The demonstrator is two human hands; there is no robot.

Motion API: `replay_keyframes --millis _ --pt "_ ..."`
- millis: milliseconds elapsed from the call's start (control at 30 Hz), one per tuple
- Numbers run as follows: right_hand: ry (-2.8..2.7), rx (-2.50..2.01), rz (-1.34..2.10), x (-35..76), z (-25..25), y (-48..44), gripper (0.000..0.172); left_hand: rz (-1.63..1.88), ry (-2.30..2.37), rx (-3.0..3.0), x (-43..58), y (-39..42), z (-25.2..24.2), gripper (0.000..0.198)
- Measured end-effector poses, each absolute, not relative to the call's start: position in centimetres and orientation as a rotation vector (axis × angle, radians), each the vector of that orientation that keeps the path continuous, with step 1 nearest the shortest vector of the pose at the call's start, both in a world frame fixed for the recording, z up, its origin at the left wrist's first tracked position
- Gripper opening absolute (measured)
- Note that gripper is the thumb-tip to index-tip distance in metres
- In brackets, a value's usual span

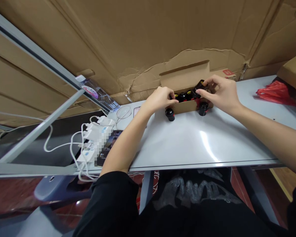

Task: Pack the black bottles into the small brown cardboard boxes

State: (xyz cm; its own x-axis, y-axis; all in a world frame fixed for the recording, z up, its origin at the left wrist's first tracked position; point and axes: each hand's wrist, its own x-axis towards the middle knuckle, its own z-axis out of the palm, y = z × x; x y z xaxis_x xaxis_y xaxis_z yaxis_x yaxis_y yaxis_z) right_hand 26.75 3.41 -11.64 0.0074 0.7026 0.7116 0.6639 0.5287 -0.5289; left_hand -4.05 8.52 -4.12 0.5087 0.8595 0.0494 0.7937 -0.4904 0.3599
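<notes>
While both hands work over an open cardboard box on the white table, they stay apart but close, one at each end of a tight row of small dark bottles inside it. The right hand pinches a tilted dark bottle between thumb and fingers, just above the box mouth. The left hand curls over the box's near wall beside the row; whether it grips anything can't be told, since its fingers hide the contact. A black-capped bottle and a second black-capped bottle stand upright on the table, just in front of the box. The box walls seem to keep the row upright, and the raised rear flap leaves the top open to the hands. Off to the left lie white chargers with tangled cables, a plastic water bottle and a dark phone, partly pixelated. A red plastic bag sits at the far right. Torn corrugated cardboard backs the table.
</notes>
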Motion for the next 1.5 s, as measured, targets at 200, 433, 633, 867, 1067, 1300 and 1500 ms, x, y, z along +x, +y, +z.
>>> replay_keyframes --millis 200,433,633,867,1067,1300,1500 --pt "-1.595 -1.043 0.258 27.2 -11.7 3.6 0.057 0.391 1.399 2.440 -4.7 8.3 -3.6 0.009" --pt "-1.659 -0.928 0.374 28.0 -11.9 3.8 0.061 0.701 1.255 2.469 -5.9 7.0 -1.2 0.022" --pt "-1.572 -0.842 0.461 27.9 -12.0 4.2 0.071 0.388 0.997 2.649 -6.2 3.1 1.1 0.019" --pt "-1.590 -0.828 0.562 27.0 -11.7 3.5 0.079 -0.226 0.987 2.820 -2.6 1.1 -1.7 0.024" --pt "-1.555 -0.823 0.592 26.7 -11.8 3.0 0.079 -0.220 1.084 2.897 -3.1 1.7 -2.2 0.027" --pt "-1.604 -0.891 0.525 26.4 -11.6 2.7 0.083 0.687 1.050 2.564 -3.1 4.2 -3.5 0.041" --pt "-1.803 -0.904 0.551 25.0 -12.5 1.3 0.085 0.757 0.973 2.354 -2.0 4.6 -5.0 0.049"
